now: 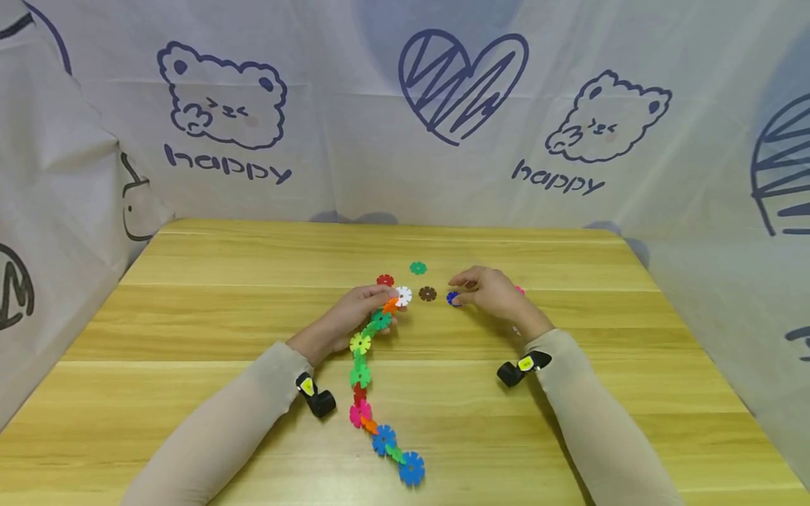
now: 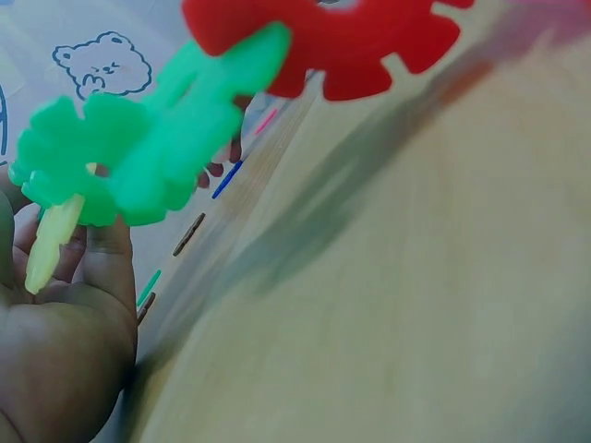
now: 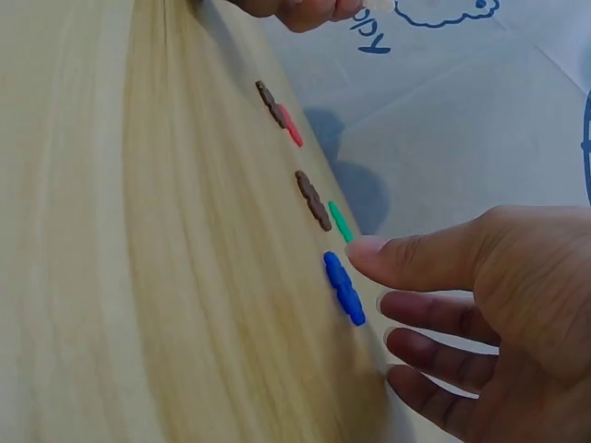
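Note:
My left hand (image 1: pixel 346 315) holds the upper end of a chain of interlocking notched plastic discs (image 1: pixel 356 374), with a white disc (image 1: pixel 406 289) at its tip by the fingertips. From there the chain runs toward the near side through green, yellow, red, pink and orange pieces to a blue disc (image 1: pixel 406 472). Close up in the left wrist view are its green discs (image 2: pixel 171 152) and red disc (image 2: pixel 369 55). My right hand (image 1: pixel 496 293) reaches to a dark blue disc (image 3: pixel 344 288) on the table; the thumb is right beside it, fingers apart from it.
Loose discs lie on the wooden table (image 1: pixel 253 260): a green one (image 1: pixel 418 268), a brown one (image 1: pixel 423 295) and a red one (image 1: pixel 384 280). Pink shows behind my right hand (image 1: pixel 520 289). Another brown disc (image 3: pixel 270 104) appears in the right wrist view. White cloth (image 1: pixel 354 176) hangs behind.

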A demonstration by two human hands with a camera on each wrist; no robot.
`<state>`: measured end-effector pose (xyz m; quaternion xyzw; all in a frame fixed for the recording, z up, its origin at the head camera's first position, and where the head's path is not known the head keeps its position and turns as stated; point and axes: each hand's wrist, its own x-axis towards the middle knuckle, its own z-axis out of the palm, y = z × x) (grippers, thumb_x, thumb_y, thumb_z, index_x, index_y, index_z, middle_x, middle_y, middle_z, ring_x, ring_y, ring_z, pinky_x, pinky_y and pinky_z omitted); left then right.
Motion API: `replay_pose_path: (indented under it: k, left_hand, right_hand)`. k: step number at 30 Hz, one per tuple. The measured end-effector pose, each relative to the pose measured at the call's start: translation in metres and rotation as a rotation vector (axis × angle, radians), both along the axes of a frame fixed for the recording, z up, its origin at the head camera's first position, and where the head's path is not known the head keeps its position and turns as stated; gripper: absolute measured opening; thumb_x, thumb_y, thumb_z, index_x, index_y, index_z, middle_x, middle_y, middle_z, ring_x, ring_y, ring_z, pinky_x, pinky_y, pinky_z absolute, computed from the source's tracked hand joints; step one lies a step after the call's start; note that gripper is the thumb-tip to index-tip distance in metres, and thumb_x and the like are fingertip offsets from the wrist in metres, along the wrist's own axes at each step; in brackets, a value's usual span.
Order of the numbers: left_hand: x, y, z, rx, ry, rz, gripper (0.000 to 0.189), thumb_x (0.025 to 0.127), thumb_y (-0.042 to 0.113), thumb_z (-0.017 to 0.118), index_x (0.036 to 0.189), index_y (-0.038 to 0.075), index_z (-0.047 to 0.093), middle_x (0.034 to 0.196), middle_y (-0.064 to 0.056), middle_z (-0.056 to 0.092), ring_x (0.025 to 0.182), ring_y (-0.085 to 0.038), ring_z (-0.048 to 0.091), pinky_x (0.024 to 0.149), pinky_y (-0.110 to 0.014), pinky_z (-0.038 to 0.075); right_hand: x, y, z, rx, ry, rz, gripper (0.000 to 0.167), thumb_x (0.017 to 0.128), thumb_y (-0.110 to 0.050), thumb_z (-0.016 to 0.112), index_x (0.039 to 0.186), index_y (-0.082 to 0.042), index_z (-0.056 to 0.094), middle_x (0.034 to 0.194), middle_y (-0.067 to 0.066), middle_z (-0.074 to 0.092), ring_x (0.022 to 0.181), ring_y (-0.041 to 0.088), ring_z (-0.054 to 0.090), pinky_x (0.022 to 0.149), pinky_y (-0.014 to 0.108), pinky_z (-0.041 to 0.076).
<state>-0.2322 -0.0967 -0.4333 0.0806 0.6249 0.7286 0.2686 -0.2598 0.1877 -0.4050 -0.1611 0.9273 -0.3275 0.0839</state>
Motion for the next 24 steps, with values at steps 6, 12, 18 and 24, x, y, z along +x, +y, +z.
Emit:
replay_pose_path:
  k: [6, 12, 18, 24]
  left_hand:
    - [-0.0011, -0.0007, -0.0008, 0.017, 0.011, -0.012, 0.037, 0.104, 0.022, 0.048, 0.132, -0.003, 0.051, 0.119, -0.017, 0.063, 0.081, -0.016, 0.065, 0.068, -0.025, 0.056]
    - [-0.001, -0.0012, -0.0006, 0.041, -0.009, -0.014, 0.035, 0.104, 0.022, 0.048, 0.13, -0.003, 0.052, 0.118, -0.019, 0.063, 0.08, -0.017, 0.065, 0.068, -0.025, 0.056]
    - [-0.001, -0.0011, -0.0003, 0.047, -0.004, -0.009, 0.032, 0.104, 0.022, 0.05, 0.125, -0.001, 0.055, 0.112, -0.014, 0.064, 0.08, -0.017, 0.065, 0.067, -0.025, 0.056]
    - [-0.0005, -0.0013, 0.0001, 0.045, -0.001, -0.011, 0.03, 0.104, 0.023, 0.051, 0.122, 0.0, 0.056, 0.114, -0.016, 0.064, 0.08, -0.017, 0.065, 0.067, -0.025, 0.056]
  right_hand:
    - [-0.0027, 0.0019, -0.0045, 0.036, 0.012, 0.014, 0.036, 0.087, -0.017, 0.076, 0.12, -0.007, 0.068, 0.112, 0.01, 0.066, 0.102, 0.027, 0.061, 0.093, 0.044, 0.048]
    - [-0.0036, 0.0019, -0.0077, 0.049, 0.027, 0.02, 0.031, 0.087, -0.016, 0.075, 0.116, -0.005, 0.07, 0.109, 0.01, 0.066, 0.1, 0.026, 0.062, 0.091, 0.043, 0.048]
    - [-0.0045, 0.001, -0.0092, 0.078, 0.042, 0.031, 0.024, 0.089, -0.015, 0.074, 0.11, -0.004, 0.071, 0.105, 0.009, 0.066, 0.098, 0.024, 0.061, 0.09, 0.042, 0.048]
    - [-0.0049, -0.0007, -0.0097, 0.087, 0.028, 0.016, 0.02, 0.088, -0.015, 0.075, 0.104, -0.005, 0.068, 0.099, 0.007, 0.065, 0.093, 0.022, 0.06, 0.087, 0.04, 0.048]
